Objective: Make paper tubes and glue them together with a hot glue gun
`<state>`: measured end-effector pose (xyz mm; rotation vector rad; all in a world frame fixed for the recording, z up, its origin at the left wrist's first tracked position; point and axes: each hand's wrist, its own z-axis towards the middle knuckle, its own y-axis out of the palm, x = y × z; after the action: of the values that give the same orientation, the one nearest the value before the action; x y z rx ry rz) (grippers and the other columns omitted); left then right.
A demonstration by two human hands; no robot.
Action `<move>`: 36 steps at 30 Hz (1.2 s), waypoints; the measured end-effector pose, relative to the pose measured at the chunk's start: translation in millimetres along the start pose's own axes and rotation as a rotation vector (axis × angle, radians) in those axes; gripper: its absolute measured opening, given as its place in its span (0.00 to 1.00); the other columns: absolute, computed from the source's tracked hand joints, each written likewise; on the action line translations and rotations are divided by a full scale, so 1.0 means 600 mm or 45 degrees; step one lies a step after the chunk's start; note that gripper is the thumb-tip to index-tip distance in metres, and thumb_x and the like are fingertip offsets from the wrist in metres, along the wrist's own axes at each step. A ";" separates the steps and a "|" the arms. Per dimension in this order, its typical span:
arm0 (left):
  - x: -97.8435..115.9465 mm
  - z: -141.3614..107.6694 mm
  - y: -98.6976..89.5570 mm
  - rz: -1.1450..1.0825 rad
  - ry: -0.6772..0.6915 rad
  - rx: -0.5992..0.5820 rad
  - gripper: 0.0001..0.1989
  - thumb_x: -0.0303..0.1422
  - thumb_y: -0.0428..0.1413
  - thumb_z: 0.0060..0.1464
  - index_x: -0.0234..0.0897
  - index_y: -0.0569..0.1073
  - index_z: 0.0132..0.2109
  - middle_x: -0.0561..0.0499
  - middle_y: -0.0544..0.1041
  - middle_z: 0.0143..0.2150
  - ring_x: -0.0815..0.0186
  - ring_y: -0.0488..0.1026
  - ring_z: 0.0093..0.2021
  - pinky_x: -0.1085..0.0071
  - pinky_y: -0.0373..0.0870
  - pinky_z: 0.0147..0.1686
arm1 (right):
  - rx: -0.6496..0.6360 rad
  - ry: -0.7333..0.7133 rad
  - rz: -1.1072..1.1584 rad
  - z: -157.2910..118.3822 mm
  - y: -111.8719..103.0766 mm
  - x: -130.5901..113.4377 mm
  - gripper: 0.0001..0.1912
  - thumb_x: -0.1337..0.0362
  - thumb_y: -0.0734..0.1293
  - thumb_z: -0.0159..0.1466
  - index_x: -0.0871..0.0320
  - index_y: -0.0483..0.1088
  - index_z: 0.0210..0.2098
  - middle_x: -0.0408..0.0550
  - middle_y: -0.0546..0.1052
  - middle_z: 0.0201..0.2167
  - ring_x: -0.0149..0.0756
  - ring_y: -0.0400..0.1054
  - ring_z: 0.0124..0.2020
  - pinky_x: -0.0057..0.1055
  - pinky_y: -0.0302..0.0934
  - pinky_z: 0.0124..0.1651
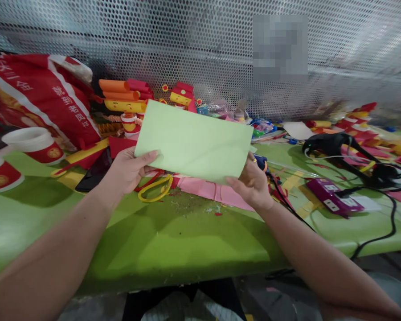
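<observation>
Above the green table (194, 249), the left hand (125, 171) and right hand (254, 185) each pinch an end of a pale green sheet (194, 142) — flat, with no cut or fold visible. Work on it looks barely begun, I'd judge; any shaping remains. Behind it stand paper figures (125, 104) (further along, with faces and rolled tops) — and scraps (217, 191) lie below.

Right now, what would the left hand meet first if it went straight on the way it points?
The left hand would meet the pale green sheet first, since it holds one end. Beyond, the line seems to lead toward a red-topped paper figure, but one view leaves depth unclear.
</observation>
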<state>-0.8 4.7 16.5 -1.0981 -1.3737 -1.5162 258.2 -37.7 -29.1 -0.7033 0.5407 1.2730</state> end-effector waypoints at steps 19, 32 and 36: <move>-0.009 -0.003 -0.009 0.247 0.022 -0.021 0.21 0.35 0.67 0.35 0.37 0.77 0.40 0.49 0.80 0.38 0.67 0.73 0.28 0.73 0.72 0.25 | 0.412 0.532 0.358 0.018 0.001 0.018 0.16 0.52 0.74 0.45 0.54 0.74 0.28 0.45 0.80 0.31 0.40 0.73 0.36 0.40 0.69 0.40; -0.022 0.011 -0.016 0.525 0.203 0.180 0.20 0.42 0.66 0.35 0.35 0.64 0.20 0.59 0.62 0.17 0.76 0.55 0.19 0.77 0.51 0.18 | 0.413 0.498 0.347 0.015 0.005 0.012 0.16 0.50 0.73 0.46 0.55 0.74 0.27 0.44 0.79 0.27 0.38 0.73 0.31 0.36 0.68 0.34; -0.020 0.002 -0.015 0.750 0.303 0.186 0.23 0.42 0.62 0.42 0.36 0.57 0.17 0.60 0.53 0.16 0.76 0.47 0.19 0.76 0.42 0.18 | 0.400 0.518 0.359 0.016 0.006 0.010 0.17 0.49 0.73 0.47 0.55 0.73 0.28 0.44 0.79 0.27 0.38 0.73 0.32 0.34 0.67 0.33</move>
<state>-5.7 6.6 2.1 -1.0684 -0.8763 -1.0563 255.7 -26.2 -27.9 -0.6360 1.1801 1.2684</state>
